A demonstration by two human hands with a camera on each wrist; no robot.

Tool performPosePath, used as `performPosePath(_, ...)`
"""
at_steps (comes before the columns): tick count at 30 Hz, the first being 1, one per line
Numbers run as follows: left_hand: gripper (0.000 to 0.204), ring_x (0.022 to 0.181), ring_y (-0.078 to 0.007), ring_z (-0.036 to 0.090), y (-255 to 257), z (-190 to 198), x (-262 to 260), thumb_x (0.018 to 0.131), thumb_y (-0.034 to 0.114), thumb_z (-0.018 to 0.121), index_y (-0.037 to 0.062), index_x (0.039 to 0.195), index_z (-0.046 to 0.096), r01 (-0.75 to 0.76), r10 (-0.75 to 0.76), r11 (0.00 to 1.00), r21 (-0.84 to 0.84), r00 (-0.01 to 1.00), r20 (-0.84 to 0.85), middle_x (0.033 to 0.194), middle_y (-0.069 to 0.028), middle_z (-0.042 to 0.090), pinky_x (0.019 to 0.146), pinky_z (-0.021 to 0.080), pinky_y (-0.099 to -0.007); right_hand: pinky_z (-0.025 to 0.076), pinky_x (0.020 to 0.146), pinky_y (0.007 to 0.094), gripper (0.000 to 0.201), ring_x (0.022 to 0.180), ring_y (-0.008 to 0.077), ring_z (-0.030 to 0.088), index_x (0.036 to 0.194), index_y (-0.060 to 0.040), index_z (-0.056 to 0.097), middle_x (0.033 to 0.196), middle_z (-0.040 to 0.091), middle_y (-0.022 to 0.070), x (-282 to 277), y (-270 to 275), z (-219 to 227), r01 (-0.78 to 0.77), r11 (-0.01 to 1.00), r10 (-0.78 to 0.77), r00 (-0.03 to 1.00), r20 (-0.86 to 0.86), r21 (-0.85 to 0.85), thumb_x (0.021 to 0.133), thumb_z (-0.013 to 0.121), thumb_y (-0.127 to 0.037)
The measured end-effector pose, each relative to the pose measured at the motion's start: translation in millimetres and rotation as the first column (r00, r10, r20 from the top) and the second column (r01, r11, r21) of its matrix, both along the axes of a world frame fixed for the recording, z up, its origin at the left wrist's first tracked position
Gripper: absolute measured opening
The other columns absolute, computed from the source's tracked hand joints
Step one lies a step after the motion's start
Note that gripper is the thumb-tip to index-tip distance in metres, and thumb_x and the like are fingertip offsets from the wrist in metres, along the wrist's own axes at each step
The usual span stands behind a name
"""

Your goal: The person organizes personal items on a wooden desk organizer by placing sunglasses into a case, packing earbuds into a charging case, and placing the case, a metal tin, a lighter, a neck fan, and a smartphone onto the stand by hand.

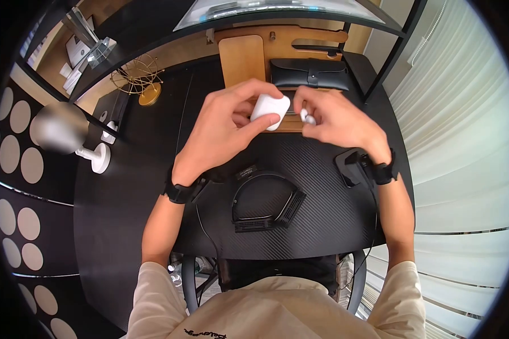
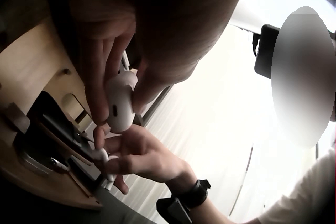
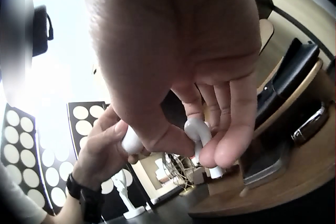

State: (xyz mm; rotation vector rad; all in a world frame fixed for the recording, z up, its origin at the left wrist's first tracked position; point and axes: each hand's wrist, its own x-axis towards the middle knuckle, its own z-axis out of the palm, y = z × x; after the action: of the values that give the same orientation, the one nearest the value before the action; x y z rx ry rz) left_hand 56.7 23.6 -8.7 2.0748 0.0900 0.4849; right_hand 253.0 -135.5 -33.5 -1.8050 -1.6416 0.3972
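A small white rounded case (image 1: 272, 111) is held by the left hand (image 1: 218, 125), thumb on its front and fingers behind it. In the left wrist view the case (image 2: 121, 101) looks closed, with a dark oval mark on its surface. The right hand (image 1: 340, 117), just to the right of the case, pinches white earbuds (image 1: 307, 117) between thumb and fingers. In the right wrist view the earbuds (image 3: 198, 130) show a rounded head and a stem; their exact number is partly hidden by the fingertips. The two hands are apart in the head view.
A black looped device (image 1: 268, 200) lies on the black desk (image 1: 136, 198). Behind the hands stands a wooden organizer (image 1: 241, 59) with a black pouch (image 1: 310, 74). A phone (image 1: 349, 168) lies below the right wrist; a gold wire ornament (image 1: 148, 93) and white stand (image 1: 100, 158) are at left.
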Motion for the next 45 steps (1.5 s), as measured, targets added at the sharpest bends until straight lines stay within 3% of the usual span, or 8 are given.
performPosePath(1,0.032,0.094,-0.0166,0.074,0.5,0.0,-0.7,0.092,-0.001,0.075,-0.0016,0.122,0.065,-0.004,0.004,1.0,-0.003,1.0,-0.003,0.107,-0.0122,0.073,0.077,0.062,-0.0282,0.046,0.058,0.0321,0.027,0.062,0.0173,0.06,0.103,-0.0034,0.056,0.07,0.059,0.0075,0.3,-2.3,11.2,-0.015,1.0,0.015,1.0,0.005,-0.002,0.079,0.068,-0.001)
performPosePath(3,0.032,0.096,-0.018,0.074,-0.7,2.1,-2.2,0.091,-0.002,0.075,-0.0022,0.122,0.065,-0.033,0.035,0.997,-0.063,0.999,0.035,0.112,-0.0118,0.072,0.076,0.063,-0.0275,0.049,0.057,0.0314,0.026,0.066,0.0162,0.065,0.107,-0.0016,0.057,0.072,0.062,0.0077,-0.4,-7.1,20.6,0.008,1.0,-0.017,0.946,-0.323,-0.029,0.084,0.068,-0.003)
performPosePath(4,0.035,0.099,-0.0188,0.074,-2.6,3.8,-2.1,0.09,-0.003,0.077,-0.0033,0.122,0.065,-0.044,0.048,0.996,-0.074,0.998,0.044,0.115,-0.012,0.071,0.077,0.064,-0.0272,0.051,0.058,0.0242,0.021,0.068,0.0079,0.065,0.108,-0.0014,0.057,0.075,0.063,0.0031,-3.7,-10.0,27.1,-0.012,1.0,0.013,0.902,-0.431,0.004,0.088,0.065,0.001)
performPosePath(7,0.037,0.1,-0.0195,0.074,-4.2,3.7,-3.3,0.087,-0.005,0.078,-0.0036,0.122,0.066,-0.031,0.037,0.997,-0.077,0.996,0.076,0.116,-0.0121,0.07,0.078,0.064,-0.028,0.055,0.063,0.0223,0.021,0.07,0.007,0.065,0.11,-0.0017,0.058,0.08,0.065,0.0012,-5.6,-15.4,36.8,-0.03,0.993,0.087,0.833,-0.547,0.113,0.09,0.064,0.001)
performPosePath(16,0.045,0.099,-0.0196,0.074,-6.7,3.4,-2.5,0.081,-0.007,0.083,-0.0052,0.123,0.069,-0.065,0.081,0.987,-0.15,0.991,0.103,0.117,-0.0146,0.073,0.079,0.065,-0.0287,0.058,0.067,0.021,0.026,0.077,0.0065,0.068,0.119,-0.0013,0.06,0.085,0.067,0.001,-13.6,-18.2,39.7,-0.043,0.978,0.145,0.844,-0.516,0.204,0.094,0.068,-0.004)
performPosePath(26,0.047,0.098,-0.0177,0.074,-8.4,5.0,-2.7,0.084,-0.007,0.08,-0.0035,0.13,0.067,-0.106,0.114,0.989,-0.1,0.991,0.072,0.119,-0.0151,0.072,0.079,0.065,-0.0275,0.057,0.067,0.0208,0.025,0.075,0.0058,0.067,0.117,-0.0014,0.061,0.082,0.067,-0.0001,-12.8,-19.2,41.6,-0.019,0.976,0.127,0.855,-0.502,0.215,0.095,0.072,-0.008)
performPosePath(34,0.02,0.103,-0.0198,0.073,-4.3,0.0,-2.0,0.089,-0.007,0.076,-0.0046,0.107,0.069,-0.029,0.052,0.99,-0.136,0.984,0.168,0.116,-0.0108,0.068,0.084,0.064,-0.028,0.057,0.067,0.0213,0.024,0.074,0.0055,0.067,0.116,-0.0013,0.061,0.081,0.067,0.0001,-15.7,-20.4,44.4,-0.005,0.981,0.104,0.857,-0.505,0.194,0.095,0.072,-0.007)
performPosePath(45,0.023,0.103,-0.0199,0.073,-10.6,4.1,-3.4,0.087,-0.007,0.078,-0.0055,0.109,0.071,-0.038,0.056,0.994,-0.102,0.982,0.179,0.113,-0.0108,0.069,0.084,0.064,-0.0281,0.057,0.067,0.0214,0.024,0.074,0.0063,0.067,0.116,-0.0012,0.062,0.082,0.068,0.0006,-19.4,-18.3,44.6,0.008,0.979,0.096,0.858,-0.505,0.202,0.094,0.072,-0.005)
